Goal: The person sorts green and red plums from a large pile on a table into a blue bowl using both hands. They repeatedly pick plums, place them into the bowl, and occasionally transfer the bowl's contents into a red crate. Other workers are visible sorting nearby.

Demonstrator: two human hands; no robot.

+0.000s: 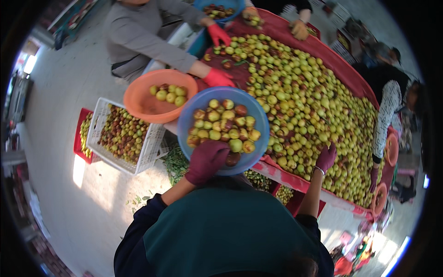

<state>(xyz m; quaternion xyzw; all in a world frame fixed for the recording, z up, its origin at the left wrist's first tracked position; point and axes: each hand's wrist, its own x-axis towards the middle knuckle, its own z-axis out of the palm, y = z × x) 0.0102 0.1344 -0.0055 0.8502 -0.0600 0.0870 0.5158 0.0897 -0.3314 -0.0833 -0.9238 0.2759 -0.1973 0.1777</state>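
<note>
My left hand (208,161), in a maroon glove, is over the near-left rim of a blue plastic basin (223,90) that holds green and reddish-brown jujube-like fruits (214,125). Whether it grips anything there cannot be told. My right hand (326,158), in a matching glove with a band at the wrist, reaches onto a large heap of similar fruits (304,104) on a table covered in red cloth (346,74). Its fingertips touch the heap; whether a fruit is between them is hidden.
A co-worker's red-gloved hands (218,77) are just beyond the basin. An orange basin (138,100) adjoins it on the left, above a white crate (93,135) of fruits. Other workers' gloved hands (299,29) are at the far edge, and another sleeved arm (385,114) at right.
</note>
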